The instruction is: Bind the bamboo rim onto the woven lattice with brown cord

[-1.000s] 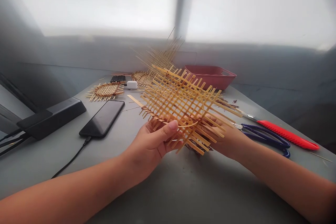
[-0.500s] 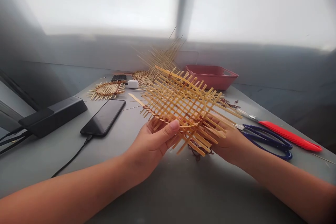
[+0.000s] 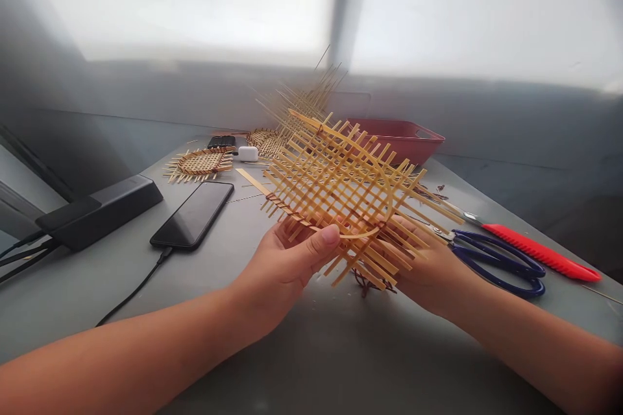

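Note:
A woven bamboo mat (image 3: 335, 188) with loose strip ends is held tilted up above the table. A thin bamboo strip (image 3: 390, 191) curves over its face as a rim, bound with brown cord along the lower left edge. My left hand (image 3: 296, 253) pinches the near edge, thumb pressed on the rim strip and fingers underneath. Behind the right-hand edge, my right hand (image 3: 426, 266) grips the mat from below; its fingers are mostly hidden by the strips. Brown cord (image 3: 372, 282) shows below the mat.
Blue-handled scissors (image 3: 501, 259) and a red-handled knife (image 3: 545, 251) lie to the right. A phone (image 3: 195, 217) on a cable and a black power block (image 3: 100, 211) are left. Behind stand a red basket (image 3: 413, 139) and other woven pieces (image 3: 202, 162). A white case (image 3: 248, 154) is nearby.
The mat has shifted slightly right and its far edge has risen a little. My left thumb has moved a bit right with it; both hands keep their hold.

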The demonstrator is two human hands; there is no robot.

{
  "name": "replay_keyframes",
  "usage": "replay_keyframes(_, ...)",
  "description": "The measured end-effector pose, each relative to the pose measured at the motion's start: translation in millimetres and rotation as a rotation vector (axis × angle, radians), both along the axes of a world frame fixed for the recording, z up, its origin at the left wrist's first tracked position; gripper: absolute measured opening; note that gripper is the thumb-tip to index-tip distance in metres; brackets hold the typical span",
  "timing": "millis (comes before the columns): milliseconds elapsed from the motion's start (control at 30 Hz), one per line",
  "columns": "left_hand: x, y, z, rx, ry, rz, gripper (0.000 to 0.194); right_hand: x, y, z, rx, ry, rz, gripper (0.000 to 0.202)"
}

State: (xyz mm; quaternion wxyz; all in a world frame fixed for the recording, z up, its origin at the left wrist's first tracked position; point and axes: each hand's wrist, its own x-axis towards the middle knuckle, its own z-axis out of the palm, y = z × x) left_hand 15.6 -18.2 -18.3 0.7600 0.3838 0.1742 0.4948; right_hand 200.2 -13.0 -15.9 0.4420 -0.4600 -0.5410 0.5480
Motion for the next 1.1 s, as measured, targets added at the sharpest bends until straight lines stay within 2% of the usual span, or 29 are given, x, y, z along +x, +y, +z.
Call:
replay_keyframes(100,-0.2,0.5,-0.3,0.0,-0.004,-0.002,0.014,0.6,0.6,-0.8,-0.013,0.011,0.024,0.036)
replay_keyframes(367,-0.6,0.8,0.1,0.001,0.0,-0.008,0.013,-4.1,1.0,3.8,0.117,0.031,0.172,0.03)
replay_keyframes(467,-0.7,0.9,0.3,0.005,-0.001,-0.013,0.014,-6.6,0.0,6.0,0.135,0.029,0.165,0.029)
replay_keyframes(700,-1.2,1.2,-0.5,0.004,0.01,-0.021,0.014,-10.5,-1.8,8.0,0.05,0.029,0.071,0.036)
replay_keyframes(900,-1.2,0.5,1.3,-0.027,-0.001,-0.007,0.013,-11.2,-2.2,10.2,-0.025,0.128,0.145,0.026)
replay_keyframes(1100,-0.5,0.7,2.4,-0.101,-0.014,0.015,0.009,-12.0,-2.6,10.9,-0.062,0.175,0.112,0.027)
